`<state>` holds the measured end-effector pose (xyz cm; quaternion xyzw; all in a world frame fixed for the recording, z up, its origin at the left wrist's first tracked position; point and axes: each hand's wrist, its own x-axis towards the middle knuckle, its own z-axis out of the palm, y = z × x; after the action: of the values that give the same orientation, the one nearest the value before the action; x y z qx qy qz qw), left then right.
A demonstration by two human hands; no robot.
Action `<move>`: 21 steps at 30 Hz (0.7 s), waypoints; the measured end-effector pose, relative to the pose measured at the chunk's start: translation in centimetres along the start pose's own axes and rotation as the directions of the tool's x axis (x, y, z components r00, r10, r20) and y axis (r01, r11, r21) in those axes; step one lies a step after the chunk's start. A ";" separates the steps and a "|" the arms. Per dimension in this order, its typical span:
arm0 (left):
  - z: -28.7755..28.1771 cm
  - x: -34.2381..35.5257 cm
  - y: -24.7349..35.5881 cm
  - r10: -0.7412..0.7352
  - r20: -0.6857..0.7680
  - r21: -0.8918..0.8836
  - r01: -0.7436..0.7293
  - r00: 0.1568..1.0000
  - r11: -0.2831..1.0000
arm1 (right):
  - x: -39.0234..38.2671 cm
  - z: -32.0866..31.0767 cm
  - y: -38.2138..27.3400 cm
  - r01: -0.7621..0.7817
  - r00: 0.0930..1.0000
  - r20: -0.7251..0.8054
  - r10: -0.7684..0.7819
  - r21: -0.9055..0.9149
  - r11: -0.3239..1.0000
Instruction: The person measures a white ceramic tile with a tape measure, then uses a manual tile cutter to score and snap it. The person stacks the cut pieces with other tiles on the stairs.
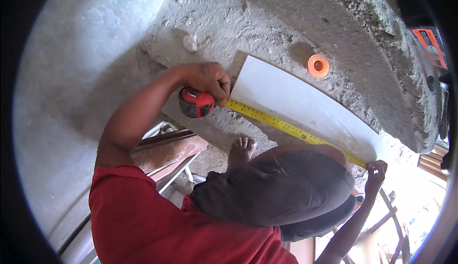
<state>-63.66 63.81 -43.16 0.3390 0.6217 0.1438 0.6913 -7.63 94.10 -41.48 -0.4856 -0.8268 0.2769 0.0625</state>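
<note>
A yellow tape measure blade (pixel 286 126) stretches along the near long edge of a white rectangular panel (pixel 296 97), which lies on the rough grey concrete. My left hand (pixel 210 80) is closed, pinching the blade at the panel's left corner. Just below those fingers sits the red and black tape measure case (pixel 196 103). At the panel's far right end, my right hand (pixel 377 171) is closed on the other end of the blade. Part of the blade's lower edge passes behind my bent knee (pixel 329 156).
An orange ring-shaped roll (pixel 318 66) stands beyond the panel, beside a raised concrete ledge (pixel 334 30). A small pale lump (pixel 190 42) lies on the concrete. My bare foot (pixel 242 150) is below the blade. Reddish boards (pixel 167 152) lie at left; an orange-labelled object (pixel 430 47) is far right.
</note>
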 end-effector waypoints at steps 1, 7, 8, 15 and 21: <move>0.0 0.1 -0.1 -0.013 -0.002 -0.009 0.013 1.000 1.000 | 0.0 0.1 0.3 -0.004 1.000 -0.005 0.005 0.047 0.999; -0.5 0.7 0.0 0.005 0.020 0.027 -0.006 1.000 1.000 | 0.4 -0.1 1.8 -0.099 0.995 0.030 0.097 0.078 0.992; -0.5 0.7 0.0 0.010 0.026 0.019 -0.010 1.000 1.000 | 0.4 -0.2 2.0 -0.124 0.992 0.034 0.121 0.103 0.987; -0.6 -0.8 -0.6 -0.025 0.017 0.010 0.025 1.000 1.000 | 0.2 -0.3 3.2 0.034 0.999 -0.009 -0.034 0.005 0.999; -0.3 -0.7 -1.0 -0.075 -0.016 -0.027 0.075 0.997 0.997 | -0.3 -0.7 2.7 -0.114 0.992 0.053 0.113 0.012 0.993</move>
<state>-64.34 62.77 -43.33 0.3051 0.6377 0.1287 0.6954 -5.19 95.14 -42.28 -0.5241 -0.7971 0.2985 0.0286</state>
